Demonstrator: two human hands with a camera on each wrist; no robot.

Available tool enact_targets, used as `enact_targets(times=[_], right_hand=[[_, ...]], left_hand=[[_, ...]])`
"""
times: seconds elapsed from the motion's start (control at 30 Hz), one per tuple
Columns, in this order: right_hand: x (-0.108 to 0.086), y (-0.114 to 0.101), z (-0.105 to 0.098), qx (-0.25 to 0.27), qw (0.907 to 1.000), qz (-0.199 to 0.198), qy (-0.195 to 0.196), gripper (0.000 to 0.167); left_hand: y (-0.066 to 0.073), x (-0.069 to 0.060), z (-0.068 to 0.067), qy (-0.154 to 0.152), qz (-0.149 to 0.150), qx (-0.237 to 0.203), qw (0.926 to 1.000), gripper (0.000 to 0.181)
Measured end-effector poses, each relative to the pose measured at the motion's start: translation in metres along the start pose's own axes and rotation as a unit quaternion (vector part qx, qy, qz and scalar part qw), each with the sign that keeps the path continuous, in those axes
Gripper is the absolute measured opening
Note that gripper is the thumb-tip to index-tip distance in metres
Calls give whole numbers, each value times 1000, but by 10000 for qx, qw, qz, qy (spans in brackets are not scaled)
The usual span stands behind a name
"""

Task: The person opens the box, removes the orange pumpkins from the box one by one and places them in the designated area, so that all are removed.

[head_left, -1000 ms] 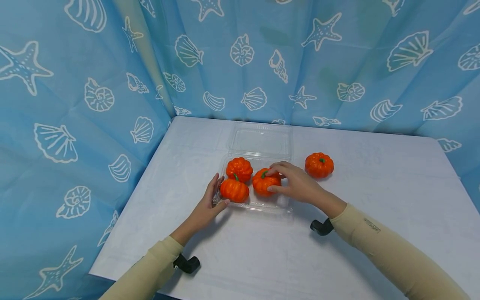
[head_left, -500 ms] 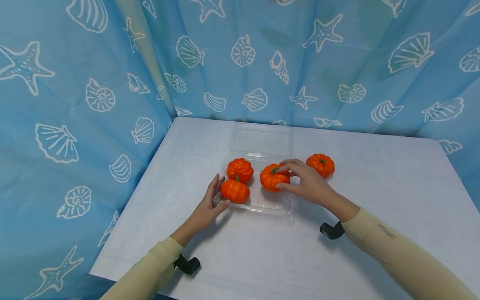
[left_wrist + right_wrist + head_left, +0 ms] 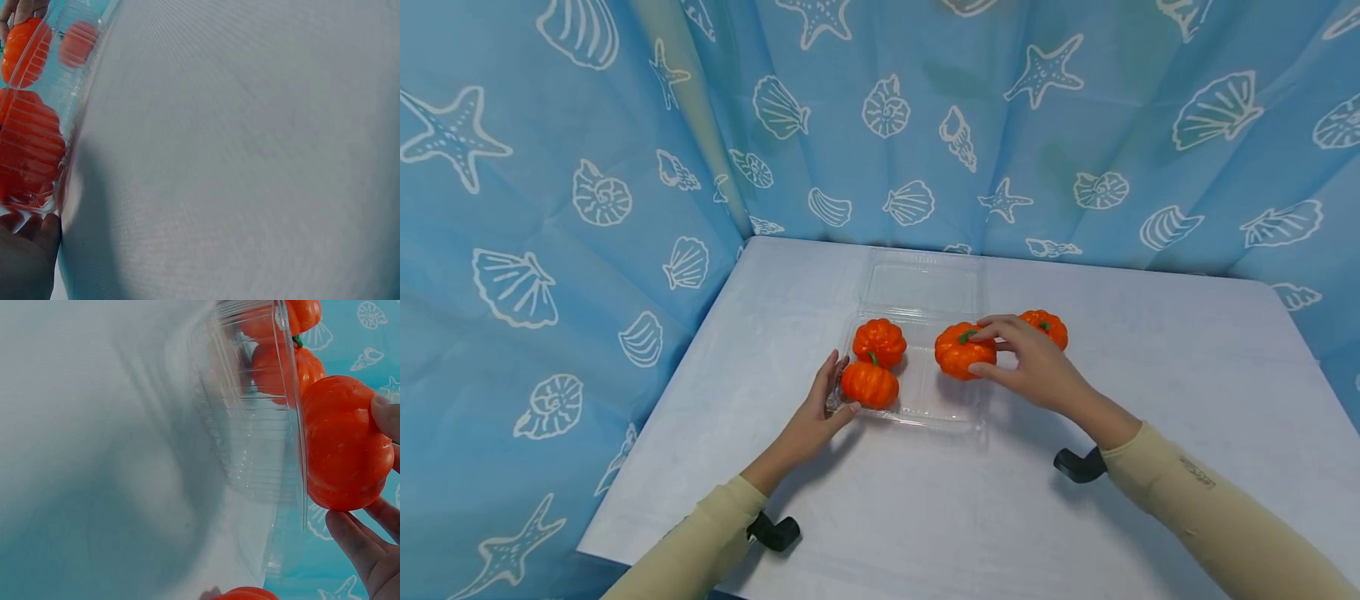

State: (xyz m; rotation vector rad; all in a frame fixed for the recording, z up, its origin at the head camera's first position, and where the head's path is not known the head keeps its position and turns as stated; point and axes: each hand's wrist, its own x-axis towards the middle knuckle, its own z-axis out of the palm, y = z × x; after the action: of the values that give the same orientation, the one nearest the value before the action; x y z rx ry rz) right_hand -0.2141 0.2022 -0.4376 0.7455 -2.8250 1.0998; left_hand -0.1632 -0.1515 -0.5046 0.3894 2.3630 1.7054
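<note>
In the head view, my right hand (image 3: 1036, 367) grips an orange toy pumpkin (image 3: 958, 353) with a green stem, thumb and fingers around its right side. That pumpkin hangs over the right half of a clear plastic clamshell container (image 3: 925, 412), above its rim in the right wrist view. My left hand (image 3: 810, 417) holds the container's front left corner, thumb at the front edge and fingers along the left wall. Inside, on the left, sit a front pumpkin (image 3: 869, 385) and a pumpkin behind it (image 3: 880, 342). Another pumpkin (image 3: 1047, 326) lies on the table beyond my right hand, partly hidden by it.
The container's lid (image 3: 922, 282) lies folded back flat on the white tabletop (image 3: 1172, 358). Blue curtains (image 3: 880, 150) with shell and starfish prints hang behind and to the left. Black wrist-camera mounts (image 3: 1078, 465) stick out under both forearms.
My right hand has lifted the pumpkin from inside the container and carried it rightward and up, now covering part of the loose pumpkin. My left hand has stayed at the container's corner.
</note>
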Motion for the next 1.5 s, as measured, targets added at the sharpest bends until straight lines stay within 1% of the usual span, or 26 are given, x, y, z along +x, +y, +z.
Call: enact_targets(times=[0.1,0.17,0.33,0.4,0.5,0.67,0.7,0.87,0.93,1.13,1.27,1.37,1.5], right_hand=[[-2,0,-4,22,10000,37,9,39],[-3,0,-7,34,10000,73,37,38],[-7,3,-14,90,9998,119,146,38],[-9,5,-16,141,9997,134,172,38],[-12,9,-21,161,9994,216,211,38],[-17,13,-35,6,9983,448,384,39],[-19,13,-38,-22,9979,479,435,39],[-28,20,-51,-66,9958,579,706,40],[-32,24,-54,-65,9947,626,813,40],[-44,39,-64,-90,9902,811,1134,41],[-51,51,-70,-72,9865,961,1323,41],[-56,62,-75,-181,9836,1118,1401,43],[-61,78,-81,-336,9800,1384,1392,48]], left_hand=[[1,0,1,22,-42,29,10000,90],[5,-1,1,11,-60,27,10000,90],[28,-6,1,-54,-115,-28,9999,88],[35,-8,0,-73,-90,-57,9999,87],[40,-10,0,-96,-73,-97,9999,87],[38,-9,-1,-118,-96,-75,9999,87],[35,-8,-1,-111,-115,-69,9998,87],[11,-2,1,-38,-150,-54,9999,89],[2,0,1,-3,-78,-59,10000,89],[1,0,1,5,38,-86,10000,89],[0,0,0,3,45,-74,10000,89],[-2,0,0,10,42,-50,10000,88],[-3,0,0,16,61,-27,10000,88]])
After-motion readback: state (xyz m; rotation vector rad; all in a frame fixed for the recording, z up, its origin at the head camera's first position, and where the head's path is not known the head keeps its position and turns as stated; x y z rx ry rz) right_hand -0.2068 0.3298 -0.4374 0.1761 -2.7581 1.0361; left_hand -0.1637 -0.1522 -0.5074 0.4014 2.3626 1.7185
